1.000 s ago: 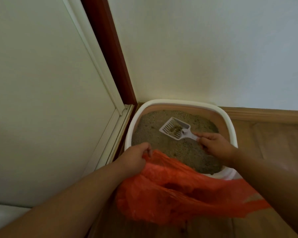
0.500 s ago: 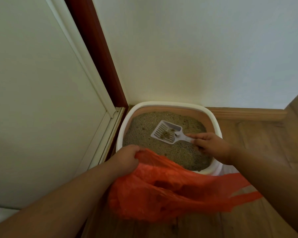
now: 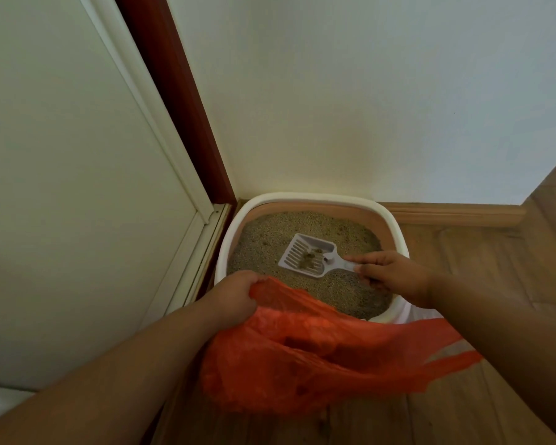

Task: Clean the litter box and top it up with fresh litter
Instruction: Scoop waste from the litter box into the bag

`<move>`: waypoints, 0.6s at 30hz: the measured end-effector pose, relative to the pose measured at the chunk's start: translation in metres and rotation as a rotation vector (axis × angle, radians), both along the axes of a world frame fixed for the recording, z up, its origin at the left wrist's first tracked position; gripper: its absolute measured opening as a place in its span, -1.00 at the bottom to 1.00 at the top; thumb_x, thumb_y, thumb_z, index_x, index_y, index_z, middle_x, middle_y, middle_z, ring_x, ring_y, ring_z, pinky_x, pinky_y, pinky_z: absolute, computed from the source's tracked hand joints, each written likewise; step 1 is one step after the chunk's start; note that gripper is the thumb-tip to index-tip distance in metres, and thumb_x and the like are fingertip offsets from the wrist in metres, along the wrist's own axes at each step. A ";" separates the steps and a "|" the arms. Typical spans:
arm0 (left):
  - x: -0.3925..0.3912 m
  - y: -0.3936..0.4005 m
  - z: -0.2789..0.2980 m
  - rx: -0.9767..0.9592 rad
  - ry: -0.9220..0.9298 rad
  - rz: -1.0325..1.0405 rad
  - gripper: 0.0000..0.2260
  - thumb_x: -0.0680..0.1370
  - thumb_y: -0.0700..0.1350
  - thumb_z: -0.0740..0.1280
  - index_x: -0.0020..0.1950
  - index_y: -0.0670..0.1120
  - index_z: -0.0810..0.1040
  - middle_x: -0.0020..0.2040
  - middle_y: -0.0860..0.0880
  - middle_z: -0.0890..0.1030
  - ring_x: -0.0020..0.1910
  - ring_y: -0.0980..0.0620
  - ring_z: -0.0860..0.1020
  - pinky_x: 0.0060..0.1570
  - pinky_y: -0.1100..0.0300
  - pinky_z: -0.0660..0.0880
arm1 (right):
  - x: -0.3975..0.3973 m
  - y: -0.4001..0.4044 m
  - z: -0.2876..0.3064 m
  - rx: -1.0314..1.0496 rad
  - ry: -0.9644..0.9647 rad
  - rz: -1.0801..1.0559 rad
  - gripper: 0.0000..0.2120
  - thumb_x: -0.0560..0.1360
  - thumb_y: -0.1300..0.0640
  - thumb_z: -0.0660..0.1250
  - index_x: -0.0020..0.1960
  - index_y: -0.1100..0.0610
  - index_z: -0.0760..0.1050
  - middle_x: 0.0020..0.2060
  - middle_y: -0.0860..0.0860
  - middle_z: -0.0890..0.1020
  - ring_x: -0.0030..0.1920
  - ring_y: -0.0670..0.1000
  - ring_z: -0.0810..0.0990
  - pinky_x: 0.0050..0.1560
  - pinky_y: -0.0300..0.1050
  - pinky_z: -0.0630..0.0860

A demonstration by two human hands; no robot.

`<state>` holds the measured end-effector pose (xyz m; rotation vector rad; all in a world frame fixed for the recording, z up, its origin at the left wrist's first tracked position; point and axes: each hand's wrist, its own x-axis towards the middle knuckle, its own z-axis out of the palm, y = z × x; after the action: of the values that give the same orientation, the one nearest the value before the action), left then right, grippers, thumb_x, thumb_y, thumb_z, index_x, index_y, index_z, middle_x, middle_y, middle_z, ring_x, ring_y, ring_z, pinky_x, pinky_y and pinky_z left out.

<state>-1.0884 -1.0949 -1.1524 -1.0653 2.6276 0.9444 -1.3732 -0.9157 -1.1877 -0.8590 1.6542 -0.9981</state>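
Note:
A white-rimmed litter box (image 3: 395, 226) with a pinkish inner wall sits in the room corner, filled with grey-brown litter (image 3: 270, 242). My right hand (image 3: 395, 277) grips the handle of a white slotted scoop (image 3: 305, 255), held just above the litter with a few clumps in its pan. My left hand (image 3: 235, 297) grips the edge of an orange plastic bag (image 3: 318, 358), which hangs open over the box's near rim and hides the front of the box.
A white wall stands behind the box, with a wooden skirting board (image 3: 456, 215) along it. A dark red door frame (image 3: 177, 101) and white door (image 3: 61, 187) rise at the left. Wooden floor (image 3: 482, 258) spreads to the right.
The scoop has stayed over the litter's middle and holds fewer clumps than a second ago. Both hands keep their grips. The view has shifted slightly.

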 end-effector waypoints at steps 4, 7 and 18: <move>0.000 0.002 0.002 -0.001 -0.044 -0.015 -0.46 0.55 -0.23 0.37 0.52 0.01 0.41 0.43 -0.02 0.42 0.35 0.03 0.46 0.28 0.22 0.44 | -0.004 0.003 0.002 0.039 -0.001 0.033 -0.73 0.65 0.16 0.28 0.28 -0.07 0.61 -0.28 0.04 0.56 -0.29 0.00 0.39 -0.26 -0.15 0.36; 0.000 0.002 0.003 -0.002 -0.064 -0.024 -0.42 0.54 -0.20 0.39 0.55 0.03 0.37 0.46 -0.03 0.40 0.37 0.03 0.44 0.33 0.18 0.44 | -0.007 0.003 0.000 0.041 -0.036 0.033 -0.73 0.65 0.15 0.28 0.28 -0.07 0.62 -0.27 0.07 0.54 -0.32 -0.02 0.38 -0.27 -0.13 0.33; 0.005 0.010 0.012 0.190 -0.252 -0.170 0.04 0.48 -0.07 0.51 0.67 0.08 -0.22 0.68 0.05 -0.15 0.64 -0.07 -0.02 0.57 0.00 0.12 | -0.021 0.002 0.035 -0.035 -0.076 0.139 -0.74 0.58 0.25 0.36 0.23 0.10 0.66 0.01 0.24 0.71 -0.17 0.08 0.63 -0.22 -0.11 0.46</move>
<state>-1.0833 -1.0851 -1.1404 -0.8407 2.3286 0.9336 -1.3941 -0.9134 -1.1530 -0.9348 1.4961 -0.9540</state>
